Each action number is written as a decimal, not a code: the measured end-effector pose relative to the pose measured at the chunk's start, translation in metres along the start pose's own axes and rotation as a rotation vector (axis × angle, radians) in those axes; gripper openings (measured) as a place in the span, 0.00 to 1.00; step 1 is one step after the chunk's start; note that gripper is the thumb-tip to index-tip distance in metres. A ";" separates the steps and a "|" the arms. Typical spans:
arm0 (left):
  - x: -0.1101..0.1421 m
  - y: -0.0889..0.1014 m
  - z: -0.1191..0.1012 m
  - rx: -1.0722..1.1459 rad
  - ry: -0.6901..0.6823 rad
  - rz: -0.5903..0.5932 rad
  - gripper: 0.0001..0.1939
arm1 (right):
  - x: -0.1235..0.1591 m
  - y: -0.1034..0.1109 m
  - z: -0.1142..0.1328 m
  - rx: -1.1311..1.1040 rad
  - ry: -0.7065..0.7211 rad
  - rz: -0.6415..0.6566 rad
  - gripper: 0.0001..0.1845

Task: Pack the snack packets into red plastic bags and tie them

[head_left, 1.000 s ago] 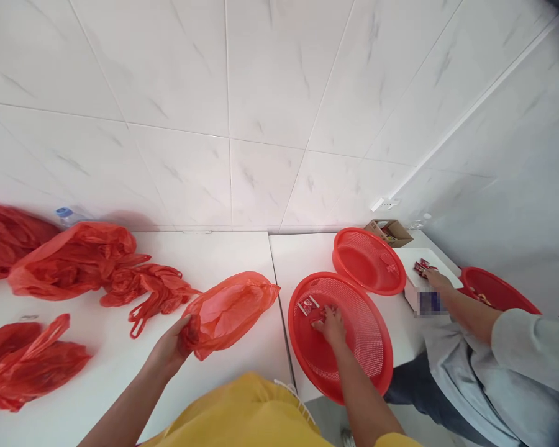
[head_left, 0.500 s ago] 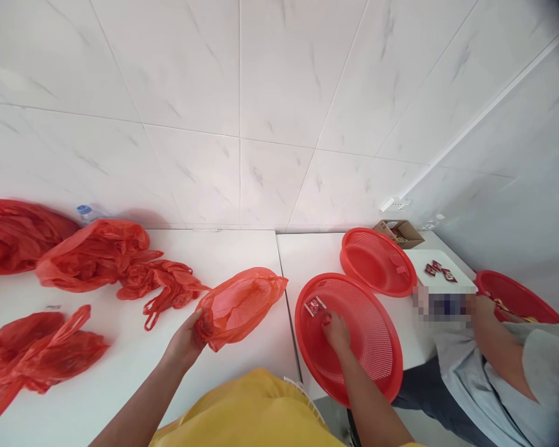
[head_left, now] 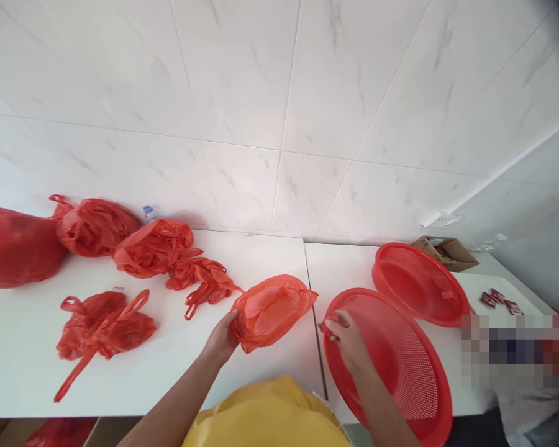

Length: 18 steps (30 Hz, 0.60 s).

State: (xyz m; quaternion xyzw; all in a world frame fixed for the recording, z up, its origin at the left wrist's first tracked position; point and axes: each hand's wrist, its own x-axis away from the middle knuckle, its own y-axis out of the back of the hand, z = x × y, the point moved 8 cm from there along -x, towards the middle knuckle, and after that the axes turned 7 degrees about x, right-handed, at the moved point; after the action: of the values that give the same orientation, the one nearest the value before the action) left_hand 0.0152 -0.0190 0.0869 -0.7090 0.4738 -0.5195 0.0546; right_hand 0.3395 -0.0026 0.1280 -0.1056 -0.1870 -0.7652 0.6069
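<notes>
My left hand point(head_left: 222, 340) is closed on the near left edge of a red plastic bag point(head_left: 274, 310). The bag's mouth gapes open, and its body lies low over the white table. Above the left rim of a large red plastic basket point(head_left: 384, 347) is my right hand point(head_left: 349, 344), its fingers closed round small red packets point(head_left: 331, 323). The fingers cover most of the packets, so I cannot tell how many there are. No packet shows on the visible part of the basket's floor.
Left on the table point(head_left: 190, 366) lie crumpled red bags point(head_left: 153, 248) and a knotted red bag point(head_left: 105, 326). A second red basket point(head_left: 419, 282) stands behind the first. Beyond are a cardboard box point(head_left: 451, 251), red packets point(head_left: 500, 301) on a white board and a person's sleeve point(head_left: 535, 410).
My right hand has come up from inside the basket to its left rim with the packets. The packet that lay in the basket no longer shows there. The view has shifted left.
</notes>
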 end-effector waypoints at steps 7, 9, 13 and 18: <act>-0.001 -0.001 0.002 -0.047 0.008 0.052 0.08 | 0.015 -0.128 0.014 -0.387 -0.176 0.302 0.19; 0.002 -0.002 0.004 -0.055 0.024 0.073 0.08 | 0.016 -0.136 0.010 -0.396 -0.235 0.333 0.22; 0.005 -0.002 0.002 -0.073 0.009 0.042 0.08 | 0.009 -0.101 0.010 -0.271 -0.193 0.313 0.24; 0.004 -0.006 -0.003 -0.055 -0.021 0.051 0.09 | -0.023 0.010 -0.001 -0.099 -0.071 -0.099 0.17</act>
State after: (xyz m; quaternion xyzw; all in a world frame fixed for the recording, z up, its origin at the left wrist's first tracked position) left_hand 0.0171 -0.0173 0.0946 -0.7032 0.5053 -0.4972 0.0534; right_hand 0.3548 0.0155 0.1199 -0.1531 -0.1755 -0.7983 0.5555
